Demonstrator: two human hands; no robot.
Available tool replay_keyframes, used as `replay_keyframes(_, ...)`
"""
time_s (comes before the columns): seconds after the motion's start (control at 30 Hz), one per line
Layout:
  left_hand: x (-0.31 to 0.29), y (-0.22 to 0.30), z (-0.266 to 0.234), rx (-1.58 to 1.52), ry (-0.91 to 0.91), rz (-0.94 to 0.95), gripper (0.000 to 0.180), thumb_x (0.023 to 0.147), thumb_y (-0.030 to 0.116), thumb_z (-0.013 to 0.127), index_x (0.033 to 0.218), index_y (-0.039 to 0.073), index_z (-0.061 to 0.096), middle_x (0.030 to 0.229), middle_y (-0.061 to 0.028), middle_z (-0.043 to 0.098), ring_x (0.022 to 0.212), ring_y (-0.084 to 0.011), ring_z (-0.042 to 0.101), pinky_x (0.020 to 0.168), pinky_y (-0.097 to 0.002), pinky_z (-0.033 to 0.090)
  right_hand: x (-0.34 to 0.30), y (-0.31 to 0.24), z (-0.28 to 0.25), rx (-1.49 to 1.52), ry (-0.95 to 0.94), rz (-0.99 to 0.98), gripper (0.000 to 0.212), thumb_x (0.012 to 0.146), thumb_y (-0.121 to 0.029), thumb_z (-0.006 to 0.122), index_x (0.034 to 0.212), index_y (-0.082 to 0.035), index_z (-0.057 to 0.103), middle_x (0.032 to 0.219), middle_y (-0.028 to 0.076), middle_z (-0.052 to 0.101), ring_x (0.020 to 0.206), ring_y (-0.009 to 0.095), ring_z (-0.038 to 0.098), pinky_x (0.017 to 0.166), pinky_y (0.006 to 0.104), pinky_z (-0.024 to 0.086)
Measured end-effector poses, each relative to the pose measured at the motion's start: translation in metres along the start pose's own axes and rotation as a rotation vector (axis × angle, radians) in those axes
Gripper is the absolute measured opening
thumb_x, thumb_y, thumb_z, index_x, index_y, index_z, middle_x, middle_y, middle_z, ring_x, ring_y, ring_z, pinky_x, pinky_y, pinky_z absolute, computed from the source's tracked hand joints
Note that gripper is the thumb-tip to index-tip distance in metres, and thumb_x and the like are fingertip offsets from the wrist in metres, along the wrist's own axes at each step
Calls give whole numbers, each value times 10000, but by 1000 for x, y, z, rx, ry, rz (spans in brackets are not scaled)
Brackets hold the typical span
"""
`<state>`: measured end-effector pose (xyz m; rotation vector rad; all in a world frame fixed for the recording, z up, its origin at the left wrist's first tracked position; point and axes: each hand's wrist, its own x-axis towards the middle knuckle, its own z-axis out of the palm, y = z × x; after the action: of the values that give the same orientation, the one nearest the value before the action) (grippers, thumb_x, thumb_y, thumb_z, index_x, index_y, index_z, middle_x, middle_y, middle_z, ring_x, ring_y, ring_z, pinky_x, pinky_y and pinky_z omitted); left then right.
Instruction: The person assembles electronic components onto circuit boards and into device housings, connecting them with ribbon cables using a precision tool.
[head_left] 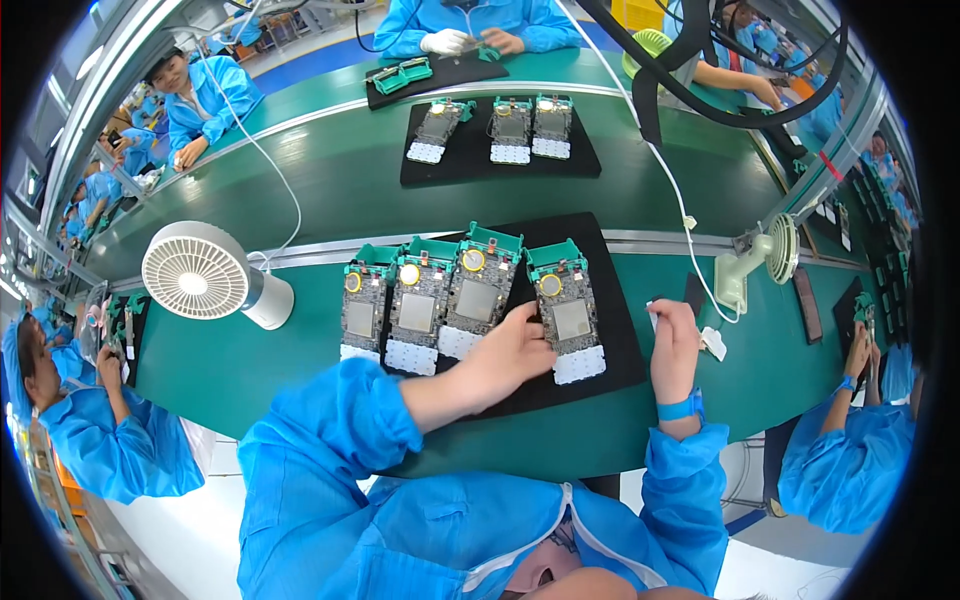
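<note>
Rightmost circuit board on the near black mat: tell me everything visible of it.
The circuit board is oblong and dark, dense with small components. A silvery square plate sits mid-board; a round, yellow-rimmed disc lies nearer the far end. A green, plastic-looking bracket crosses that end; a white, padded-looking strip covers the near end. It lies slightly askew on the black mat, the left hand's fingers at its left edge; their grip is unclear.

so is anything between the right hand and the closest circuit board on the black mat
Nothing visible stands between them: from the right hand to the closest circuit board, the black mat's right-hand strip lies flat. The left hand is at the board's other side, out of that path.
</note>
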<state>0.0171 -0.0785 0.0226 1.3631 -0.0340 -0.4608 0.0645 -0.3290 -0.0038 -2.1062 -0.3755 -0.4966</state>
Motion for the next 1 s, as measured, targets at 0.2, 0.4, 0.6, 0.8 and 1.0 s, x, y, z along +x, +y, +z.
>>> replay_keyframes(0.2,-108,41,-34,355,131,-105,576,894,93,647,1403,39,383,1358,-200,456,1250,-263,497,927,-329,488,-8,-6,10,-386,-53,-10,179,822,-19,561,979,-40,643,944,143,562,902,340,561,776,415,477)
replay_keyframes(0.4,-157,13,-115,943,860,64,599,927,198,609,1427,-11,353,1380,-163,472,1261,-239,465,1034,-361,372,-11,-27,10,-631,-129,-43,188,821,-120,629,987,-33,634,969,145,553,894,340,552,739,424,494)
replay_keyframes(0.6,-148,16,-122,37,735,-143,610,1006,383,471,1447,-9,313,1317,-145,543,1133,-228,559,933,-381,452,14,-34,24,-763,-363,58,176,835,-163,599,868,7,570,947,205,534,874,398,566,714,483,500)
replay_keyframes(0.8,-139,24,-131,135,622,-279,604,1017,418,420,1442,6,303,1213,-138,586,991,-197,608,824,-327,506,25,-1,20,-617,-303,43,154,865,-152,581,843,-9,528,890,193,513,818,405,537,683,495,436)
replay_keyframes(1.0,-124,24,-135,194,697,-243,628,991,448,442,1417,2,325,1227,-156,554,858,-202,627,683,-337,534,24,12,15,-404,-251,11,134,897,-118,568,862,0,517,844,167,489,757,367,515,662,437,414)
